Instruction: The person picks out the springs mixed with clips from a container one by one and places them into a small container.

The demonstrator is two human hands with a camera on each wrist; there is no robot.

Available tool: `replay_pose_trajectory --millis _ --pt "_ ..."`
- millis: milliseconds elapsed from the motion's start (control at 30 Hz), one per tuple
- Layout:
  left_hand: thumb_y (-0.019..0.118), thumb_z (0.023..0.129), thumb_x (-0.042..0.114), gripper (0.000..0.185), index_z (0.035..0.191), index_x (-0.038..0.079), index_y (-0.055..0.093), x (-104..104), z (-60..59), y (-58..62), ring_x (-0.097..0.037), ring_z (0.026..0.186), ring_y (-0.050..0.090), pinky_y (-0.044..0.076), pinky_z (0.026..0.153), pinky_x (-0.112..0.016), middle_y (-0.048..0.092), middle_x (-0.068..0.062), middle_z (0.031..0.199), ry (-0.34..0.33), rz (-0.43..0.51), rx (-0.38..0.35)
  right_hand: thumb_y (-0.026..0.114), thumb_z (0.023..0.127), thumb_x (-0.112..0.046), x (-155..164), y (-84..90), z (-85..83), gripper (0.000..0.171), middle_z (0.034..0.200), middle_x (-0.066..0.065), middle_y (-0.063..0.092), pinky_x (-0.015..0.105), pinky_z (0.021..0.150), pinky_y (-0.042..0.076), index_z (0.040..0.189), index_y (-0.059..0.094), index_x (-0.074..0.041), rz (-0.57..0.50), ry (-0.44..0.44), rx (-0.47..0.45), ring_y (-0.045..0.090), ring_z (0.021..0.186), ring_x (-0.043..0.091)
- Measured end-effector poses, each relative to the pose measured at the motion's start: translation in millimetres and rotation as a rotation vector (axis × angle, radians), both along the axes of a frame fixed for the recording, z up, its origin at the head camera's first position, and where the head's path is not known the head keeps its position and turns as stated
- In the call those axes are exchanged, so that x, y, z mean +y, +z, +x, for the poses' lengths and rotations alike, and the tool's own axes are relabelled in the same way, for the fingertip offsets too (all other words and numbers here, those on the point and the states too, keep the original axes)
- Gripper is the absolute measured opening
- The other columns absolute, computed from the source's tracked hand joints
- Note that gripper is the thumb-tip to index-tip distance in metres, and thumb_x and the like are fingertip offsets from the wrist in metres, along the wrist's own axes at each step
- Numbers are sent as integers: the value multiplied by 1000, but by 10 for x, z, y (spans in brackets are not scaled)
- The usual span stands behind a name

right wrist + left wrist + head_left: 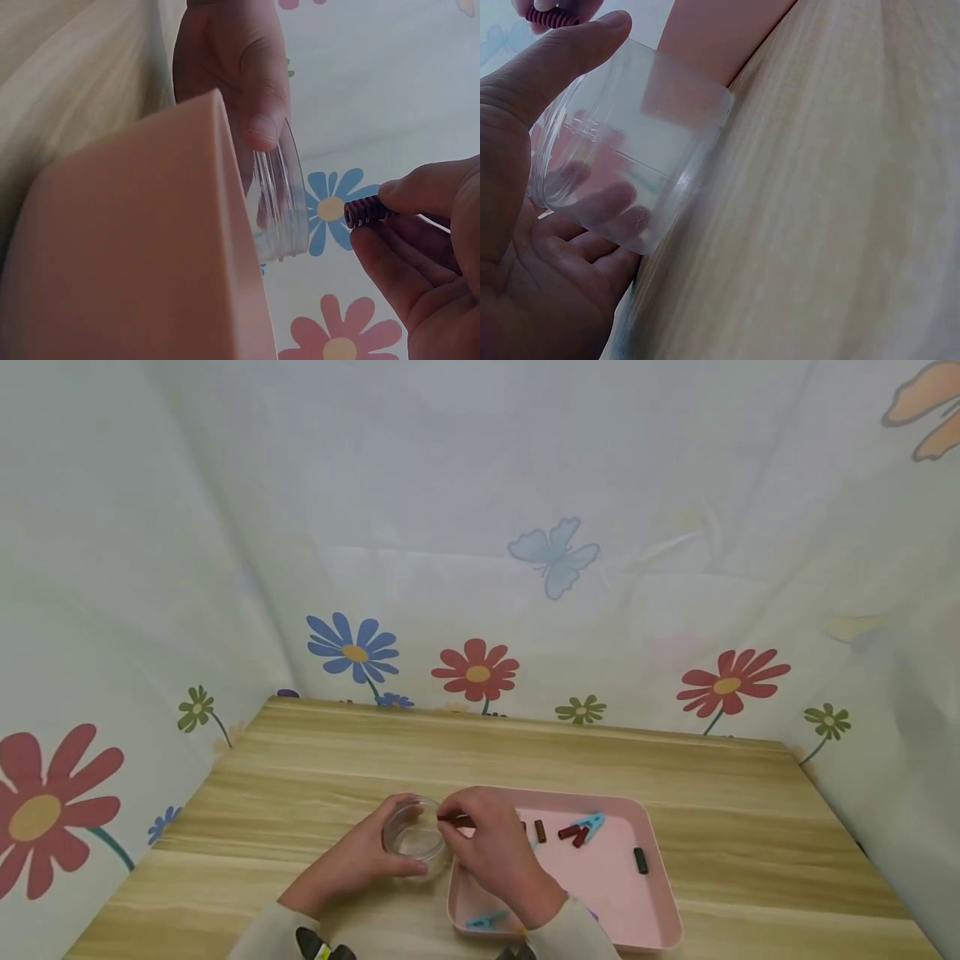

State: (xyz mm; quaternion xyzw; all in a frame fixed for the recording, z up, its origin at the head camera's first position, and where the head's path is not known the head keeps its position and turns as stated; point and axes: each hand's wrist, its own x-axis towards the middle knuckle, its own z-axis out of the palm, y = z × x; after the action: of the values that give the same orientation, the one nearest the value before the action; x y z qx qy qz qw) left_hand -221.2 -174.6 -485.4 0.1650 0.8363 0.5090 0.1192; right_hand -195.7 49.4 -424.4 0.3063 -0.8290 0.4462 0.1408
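The left hand has its fingers and thumb wrapped round a small clear jar, which rests on the wooden worktop near the front edge, touching the left rim of the pink tray. The right hand pinches a short dark-red ridged piece between thumb and fingers just beside the jar's open mouth. More dark pieces and a blue clip lie in the tray
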Motion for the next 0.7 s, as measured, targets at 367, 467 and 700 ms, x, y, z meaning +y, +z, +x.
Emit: replay_pose_trajectory --millis 367,467,700 --pt "85 73 35 86 142 26 35 -10 -1 -2 -27 141 38 34 105 -17 46 -9 148 -1 7 -13 67 89 -4 -51 -48 18 8 90 3 67 16 77 54 94 67 -11 -1 19 -10 69 88 8" --pt "85 72 35 86 142 26 35 4 -14 -2 -27 141 39 35 105 -18 46 -9 148 1 6 -14 67 89 -6 -50 -49 16 7 90 2 68 17 77 55 94 67 -12 8 10 -16 69 88 6" --pt "85 73 35 85 141 27 35 4 -26 -9 -27 141 38 35 104 -18 46 -9 148 -6 10 -15 69 88 -6 -63 -85 7 7 91 0 69 16 76 54 93 68 -11 14 2 -23 68 86 5"
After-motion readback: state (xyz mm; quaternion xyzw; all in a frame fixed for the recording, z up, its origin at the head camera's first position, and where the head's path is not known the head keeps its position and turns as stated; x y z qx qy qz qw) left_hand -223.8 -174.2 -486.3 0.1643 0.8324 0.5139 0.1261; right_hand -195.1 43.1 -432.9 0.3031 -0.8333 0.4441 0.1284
